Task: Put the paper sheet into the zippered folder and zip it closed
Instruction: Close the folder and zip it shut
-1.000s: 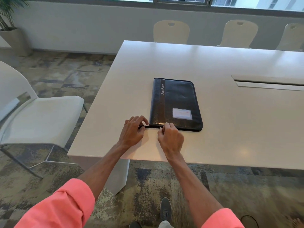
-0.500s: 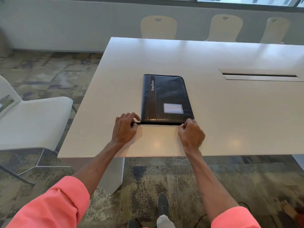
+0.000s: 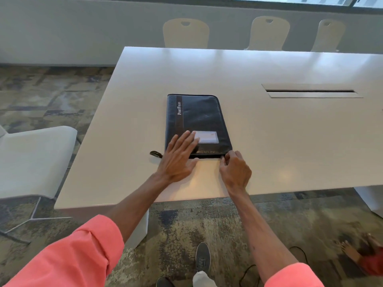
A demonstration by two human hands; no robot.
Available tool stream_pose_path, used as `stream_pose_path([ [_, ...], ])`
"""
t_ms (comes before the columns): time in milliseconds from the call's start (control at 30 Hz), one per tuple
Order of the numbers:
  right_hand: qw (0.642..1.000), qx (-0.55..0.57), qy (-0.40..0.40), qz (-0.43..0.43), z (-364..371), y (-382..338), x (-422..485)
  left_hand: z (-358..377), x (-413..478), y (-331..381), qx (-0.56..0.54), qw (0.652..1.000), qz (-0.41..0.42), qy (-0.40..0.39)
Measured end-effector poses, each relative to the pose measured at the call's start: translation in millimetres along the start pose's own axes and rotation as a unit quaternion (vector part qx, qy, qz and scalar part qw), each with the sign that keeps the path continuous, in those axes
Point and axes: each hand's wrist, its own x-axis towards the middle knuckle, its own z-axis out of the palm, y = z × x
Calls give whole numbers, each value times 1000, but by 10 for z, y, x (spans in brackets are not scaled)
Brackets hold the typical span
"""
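On a white table (image 3: pixel 269 141), near its front edge, lies one black zippered folder (image 3: pixel 199 119), closed and flat, with the word "PortFolio" printed on a dark strip down its left side and one clear label window (image 3: pixel 206 137) near its lower end. No paper sheet can be seen. One small dark zipper tab (image 3: pixel 155 153) sticks out on the table just left of the folder's near left corner.

Two bare hands reach in from below, both arms in rolled coral-pink sleeves (image 3: pixel 78 255). The left hand (image 3: pixel 179 157) lies flat on the folder's near left corner, fingers spread, fingertips touching the label window. The right hand (image 3: pixel 235 169) is at the folder's near right corner, thumb and fingers pinched together on the zipper edge; the pull itself is too small to make out.

One long recessed slot (image 3: pixel 310 93) is set into the tabletop to the right. Three pale chairs (image 3: pixel 186 33) stand along the far side, and one white chair (image 3: pixel 37 158) sits to the left. The floor is mottled grey and tan carpet (image 3: pixel 51 96). A grey wall runs below a window strip at the top.
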Motion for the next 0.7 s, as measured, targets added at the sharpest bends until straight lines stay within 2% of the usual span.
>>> stream_pose_path([
  [267,999,-27,-3,-23,-36,95,74,285,513,424,25,993,18,-114],
  [700,999,-41,11,-12,-33,416,444,457,428,371,50,997,49,-28],
])
